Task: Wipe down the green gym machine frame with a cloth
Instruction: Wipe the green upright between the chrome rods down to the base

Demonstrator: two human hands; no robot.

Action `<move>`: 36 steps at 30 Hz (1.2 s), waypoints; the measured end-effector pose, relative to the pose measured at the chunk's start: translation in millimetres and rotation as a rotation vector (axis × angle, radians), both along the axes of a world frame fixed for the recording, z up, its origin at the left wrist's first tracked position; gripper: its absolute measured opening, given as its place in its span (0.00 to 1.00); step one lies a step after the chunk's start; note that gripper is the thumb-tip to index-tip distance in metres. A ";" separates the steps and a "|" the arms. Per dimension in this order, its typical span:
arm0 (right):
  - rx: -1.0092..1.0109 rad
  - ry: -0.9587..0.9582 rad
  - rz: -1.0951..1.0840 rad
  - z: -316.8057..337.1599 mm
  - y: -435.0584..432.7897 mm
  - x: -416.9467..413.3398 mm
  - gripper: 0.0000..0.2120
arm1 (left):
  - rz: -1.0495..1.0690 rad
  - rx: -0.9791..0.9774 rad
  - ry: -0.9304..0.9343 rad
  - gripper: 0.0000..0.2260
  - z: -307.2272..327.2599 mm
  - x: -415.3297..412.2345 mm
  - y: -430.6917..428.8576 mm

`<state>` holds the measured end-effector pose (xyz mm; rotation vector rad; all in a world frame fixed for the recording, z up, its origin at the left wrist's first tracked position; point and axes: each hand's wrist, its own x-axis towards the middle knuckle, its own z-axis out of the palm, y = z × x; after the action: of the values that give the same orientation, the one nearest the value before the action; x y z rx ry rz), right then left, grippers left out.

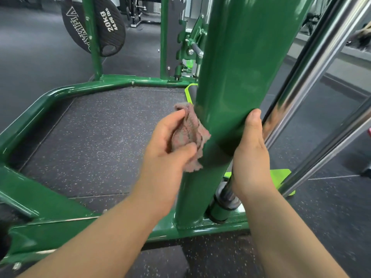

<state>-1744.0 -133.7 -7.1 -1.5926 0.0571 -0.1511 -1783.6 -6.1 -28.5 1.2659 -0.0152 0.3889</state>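
Observation:
A thick green upright post point(230, 81) of the gym machine frame rises through the middle of the view from a green base bar point(200, 227). My left hand point(170, 145) grips a crumpled brownish-pink cloth point(190, 133) and holds it against the post's left side. My right hand point(251, 153) grips the post's right edge, thumb on the front, fingers wrapped behind out of sight.
Chrome guide rods point(313, 77) slant up just right of the post. A black 20 kg weight plate point(100, 27) hangs on a green upright at the back left. The green base frame point(60, 93) encloses speckled black rubber flooring point(100, 141). Lime-green foot pads point(281, 177) lie at the base.

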 end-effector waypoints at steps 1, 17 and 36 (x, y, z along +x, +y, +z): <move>0.003 0.024 0.023 -0.8 -2.0 1.2 0.27 | 0.051 0.172 -0.066 0.29 -6.3 -2.6 -2.1; 0.273 -0.037 0.412 -20.1 -35.7 22.0 0.28 | 0.115 2.003 -1.181 0.20 -64.1 65.6 43.1; 0.684 0.587 0.861 -42.2 -97.6 -4.1 0.21 | 0.060 1.334 -0.923 0.14 -16.9 10.3 -33.5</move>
<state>-1748.0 -231.3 -49.3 -0.8230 -0.1154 0.9178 -1773.3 -39.6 -45.4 2.2554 -1.1893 1.0811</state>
